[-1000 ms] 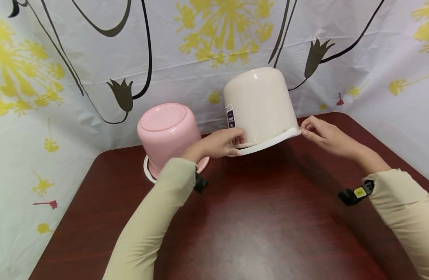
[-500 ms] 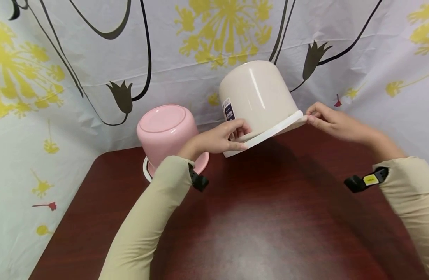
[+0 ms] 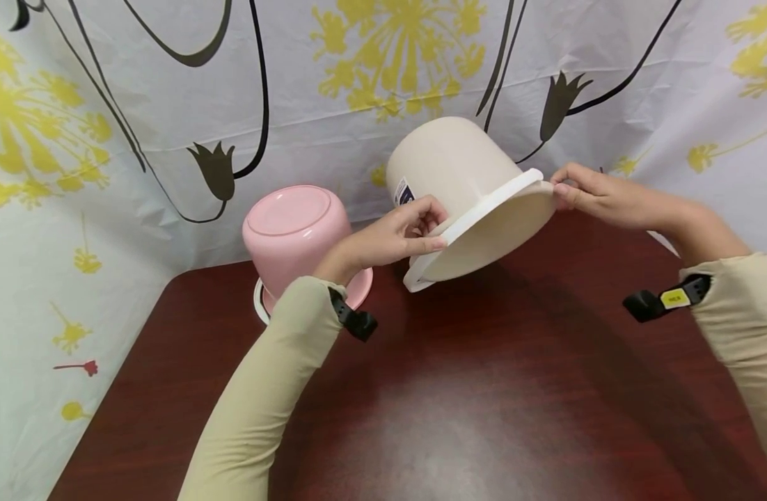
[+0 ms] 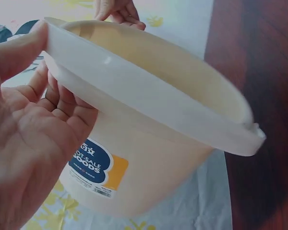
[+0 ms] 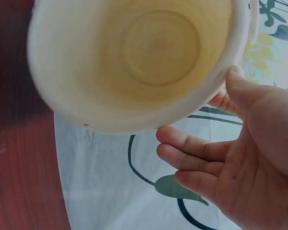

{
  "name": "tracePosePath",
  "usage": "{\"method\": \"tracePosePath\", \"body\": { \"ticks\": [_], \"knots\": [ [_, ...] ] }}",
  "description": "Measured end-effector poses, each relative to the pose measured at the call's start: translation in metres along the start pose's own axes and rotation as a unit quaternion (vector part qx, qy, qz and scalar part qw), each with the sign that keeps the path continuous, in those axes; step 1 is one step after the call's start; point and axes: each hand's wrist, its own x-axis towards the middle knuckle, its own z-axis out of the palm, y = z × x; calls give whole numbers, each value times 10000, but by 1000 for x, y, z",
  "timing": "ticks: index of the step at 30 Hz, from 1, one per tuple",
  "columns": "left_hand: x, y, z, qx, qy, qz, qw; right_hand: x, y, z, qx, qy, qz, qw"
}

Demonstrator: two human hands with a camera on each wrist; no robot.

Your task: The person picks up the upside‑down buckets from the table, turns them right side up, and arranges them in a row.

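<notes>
A cream bucket (image 3: 449, 163) with a white handle (image 3: 493, 203) along its rim is held tilted above the table, its mouth facing down and toward me. My left hand (image 3: 392, 240) pinches the handle and rim at the near left, thumb on the handle and fingers curled behind. At the right side of the rim, my right hand (image 3: 615, 198) pinches the edge between thumb and fingers. The right wrist view shows the bucket's bare inner bottom (image 5: 161, 48). A blue and orange label (image 4: 98, 167) is on the outer wall. Left of it, a pink bucket (image 3: 298, 233) stands upside down.
The dark red-brown table (image 3: 459, 390) spreads beneath both arms. Behind it hangs a white curtain (image 3: 333, 146) with yellow and dark flower prints. The pink bucket's white handle (image 3: 258, 303) lies around its rim near the table's left side.
The cream bucket has tipped, its right side rising and its mouth turning toward me. My right hand has moved up and right with the rim. The pink bucket stays put.
</notes>
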Motion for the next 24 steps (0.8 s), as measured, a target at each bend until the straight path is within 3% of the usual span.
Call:
{"method": "tracePosePath", "body": {
  "ticks": [7, 15, 24],
  "knots": [
    [-2, -2, 0, -1038, 342, 117, 9939, 8, -11, -11, -381, -298, 450, 9978],
    [-4, -2, -2, -1625, 766, 17, 9837, 16, -20, -20, -687, -373, 506, 9957],
    [-7, -6, -2, -2589, 1159, -91, 9589, 28, -24, -26, -707, -621, 507, 9943]
  ]
}}
